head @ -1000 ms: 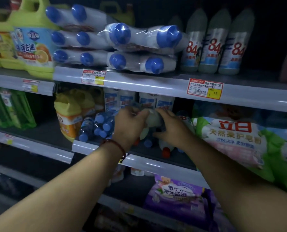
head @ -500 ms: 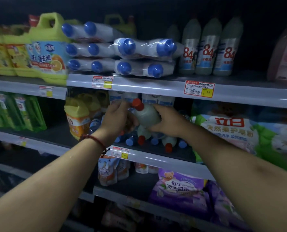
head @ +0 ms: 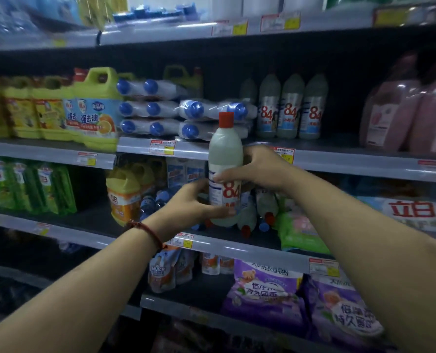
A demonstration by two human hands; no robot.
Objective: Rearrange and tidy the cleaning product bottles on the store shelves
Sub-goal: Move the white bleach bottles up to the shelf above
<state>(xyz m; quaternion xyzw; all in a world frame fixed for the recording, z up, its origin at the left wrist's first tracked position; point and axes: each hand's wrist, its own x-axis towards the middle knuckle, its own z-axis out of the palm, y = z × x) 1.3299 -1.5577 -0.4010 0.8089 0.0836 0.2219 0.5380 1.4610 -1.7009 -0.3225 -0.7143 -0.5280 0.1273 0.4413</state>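
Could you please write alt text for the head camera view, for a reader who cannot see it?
Two bare hands hold a white red-capped bottle upright in front of store shelves: the left hand grips its lower part, the right hand its middle. On the shelf behind stand three similar bottles, beside wrapped blue-capped packs lying flat.

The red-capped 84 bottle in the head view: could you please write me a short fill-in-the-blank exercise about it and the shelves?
1. The 84 bottle held upright has a ____ cap.
2. It is gripped by ____ hands, the left hand low and the right hand higher.
3. The wrapped bottle packs lying on the shelf above have ____ caps.
4. A red cord bracelet is on the ____ wrist.

Missing words: red; both; blue; left
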